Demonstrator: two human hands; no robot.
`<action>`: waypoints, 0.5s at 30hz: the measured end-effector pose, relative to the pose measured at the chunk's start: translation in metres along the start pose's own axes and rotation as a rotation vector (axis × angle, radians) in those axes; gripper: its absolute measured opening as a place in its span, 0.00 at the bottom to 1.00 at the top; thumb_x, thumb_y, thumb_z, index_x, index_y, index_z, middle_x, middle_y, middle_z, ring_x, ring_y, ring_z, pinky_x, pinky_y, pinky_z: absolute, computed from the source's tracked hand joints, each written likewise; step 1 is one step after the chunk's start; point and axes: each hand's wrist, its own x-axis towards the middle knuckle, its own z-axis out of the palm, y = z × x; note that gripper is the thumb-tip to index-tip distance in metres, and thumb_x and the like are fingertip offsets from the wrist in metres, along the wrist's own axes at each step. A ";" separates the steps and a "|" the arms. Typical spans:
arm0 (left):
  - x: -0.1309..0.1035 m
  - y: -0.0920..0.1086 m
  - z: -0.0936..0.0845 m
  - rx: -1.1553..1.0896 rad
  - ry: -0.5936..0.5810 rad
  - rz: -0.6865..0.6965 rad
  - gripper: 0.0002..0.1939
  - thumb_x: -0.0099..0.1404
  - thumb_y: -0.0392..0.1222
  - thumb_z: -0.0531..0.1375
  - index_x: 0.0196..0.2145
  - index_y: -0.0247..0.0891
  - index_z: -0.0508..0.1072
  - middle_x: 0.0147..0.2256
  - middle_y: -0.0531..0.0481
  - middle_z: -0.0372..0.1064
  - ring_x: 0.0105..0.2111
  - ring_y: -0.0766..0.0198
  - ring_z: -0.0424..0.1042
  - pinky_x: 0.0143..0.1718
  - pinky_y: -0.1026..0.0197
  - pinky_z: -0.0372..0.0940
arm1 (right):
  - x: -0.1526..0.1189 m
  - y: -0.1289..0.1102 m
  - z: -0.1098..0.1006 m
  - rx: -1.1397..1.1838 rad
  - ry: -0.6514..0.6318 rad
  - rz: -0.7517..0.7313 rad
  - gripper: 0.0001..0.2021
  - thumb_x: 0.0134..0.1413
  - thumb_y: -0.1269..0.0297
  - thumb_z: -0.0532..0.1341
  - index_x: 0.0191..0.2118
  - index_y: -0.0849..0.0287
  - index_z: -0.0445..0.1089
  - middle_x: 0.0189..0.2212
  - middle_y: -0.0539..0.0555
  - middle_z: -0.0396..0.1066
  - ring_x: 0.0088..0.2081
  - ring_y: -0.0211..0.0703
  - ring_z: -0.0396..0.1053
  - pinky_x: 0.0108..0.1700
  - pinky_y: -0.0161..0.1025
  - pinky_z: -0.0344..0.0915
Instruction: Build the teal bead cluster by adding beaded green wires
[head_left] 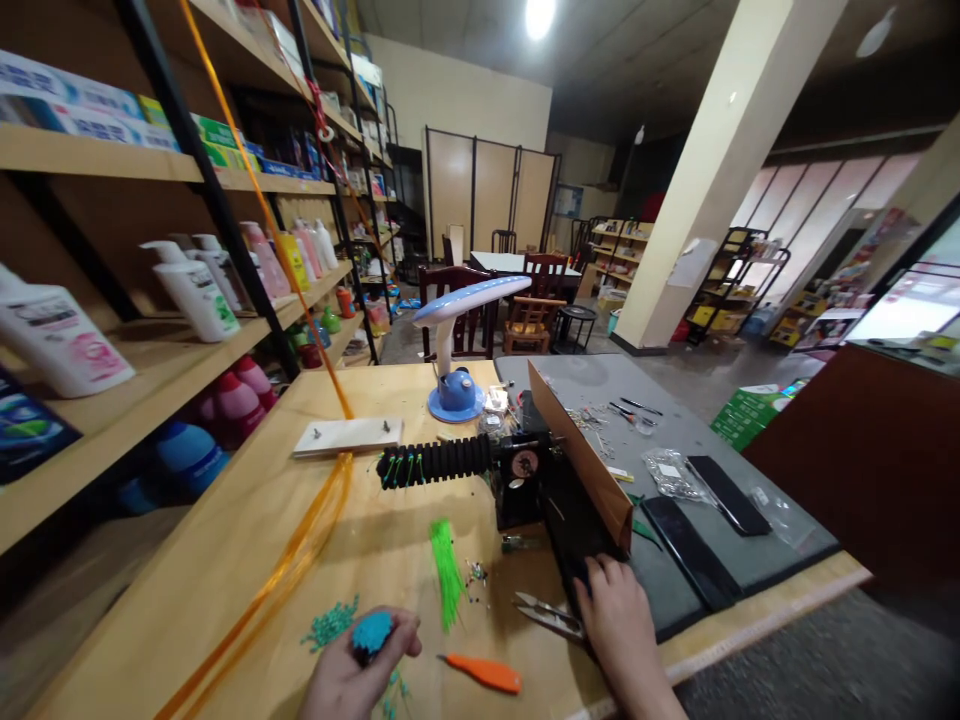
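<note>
My left hand (352, 675) is closed round a small round thing with a teal top (373, 632) and a dark underside. Beside it on the table lies a heap of small teal pieces (331, 622). My right hand (616, 600) rests at the near end of a long black surface (577, 525) by an upright brown board (585, 450); its fingers are bent and their tips are hidden. Scissors (551, 614) lie just left of that hand. An orange-handled tool (484, 672) and a bundle of bright green strands (446, 575) lie between the hands.
A black machine (521, 475) carries a ridged black roll (442, 460) with green ties. Orange cords (300, 545) run beneath a white bolted plate (347, 437). A blue lamp (456, 395) stands behind. Dark flat cases (690, 550) lie on the grey mat (600, 385). Shelves with bottles (195, 290) line the left.
</note>
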 end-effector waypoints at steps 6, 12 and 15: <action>0.002 -0.005 0.003 -0.020 -0.026 -0.070 0.26 0.53 0.67 0.64 0.20 0.39 0.75 0.17 0.56 0.62 0.18 0.65 0.58 0.20 0.64 0.55 | 0.011 0.009 -0.019 0.542 0.056 0.154 0.23 0.63 0.44 0.53 0.42 0.59 0.73 0.38 0.65 0.76 0.43 0.59 0.72 0.47 0.53 0.67; 0.001 0.003 0.004 -0.036 -0.045 -0.060 0.25 0.53 0.66 0.64 0.21 0.39 0.75 0.20 0.54 0.67 0.21 0.63 0.63 0.23 0.64 0.58 | 0.005 -0.057 -0.059 1.586 -0.695 0.540 0.29 0.59 0.38 0.51 0.43 0.60 0.74 0.35 0.62 0.78 0.39 0.55 0.76 0.41 0.48 0.71; 0.002 0.008 0.002 -0.034 -0.066 -0.054 0.23 0.55 0.63 0.65 0.22 0.39 0.76 0.22 0.52 0.70 0.25 0.60 0.67 0.27 0.63 0.61 | 0.003 -0.091 -0.060 1.770 -0.927 0.423 0.30 0.58 0.39 0.50 0.39 0.60 0.77 0.29 0.59 0.77 0.37 0.54 0.77 0.38 0.47 0.71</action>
